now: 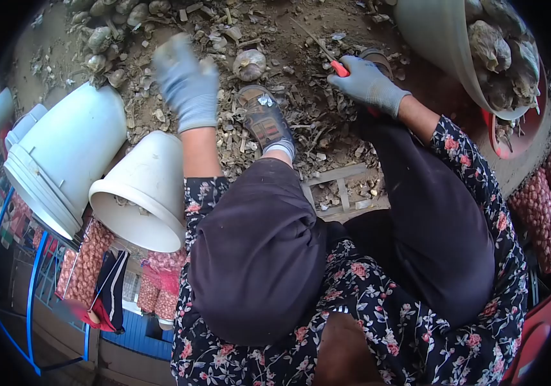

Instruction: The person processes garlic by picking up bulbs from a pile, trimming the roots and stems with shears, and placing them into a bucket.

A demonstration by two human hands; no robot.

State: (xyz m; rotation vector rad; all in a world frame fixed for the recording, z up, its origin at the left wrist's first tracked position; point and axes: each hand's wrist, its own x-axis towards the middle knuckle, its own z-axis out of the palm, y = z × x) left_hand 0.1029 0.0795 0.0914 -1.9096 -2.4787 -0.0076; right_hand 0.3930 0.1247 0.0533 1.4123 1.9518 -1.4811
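Observation:
My left hand [185,80], in a grey knit glove, is blurred by motion above the littered ground. Its thumb stands apart from the fingers, and nothing shows in its grip. A single garlic bulb [249,65] lies to its right, just beyond my sandalled foot [266,119]. In a matching glove, my right hand [368,83] is closed round the red handle of a thin-bladed knife [338,68]. The blade points up and left, away from me. A heap of garlic bulbs [100,40] lies at the upper left, beyond my left hand.
Two white buckets, a larger one [73,154] and a smaller one [143,193], stand at left. Another bucket [436,45] holding garlic bulbs is at upper right, by a red container [513,145]. Dry skins and stalk bits cover the ground. Filled mesh sacks [539,219] stand at right.

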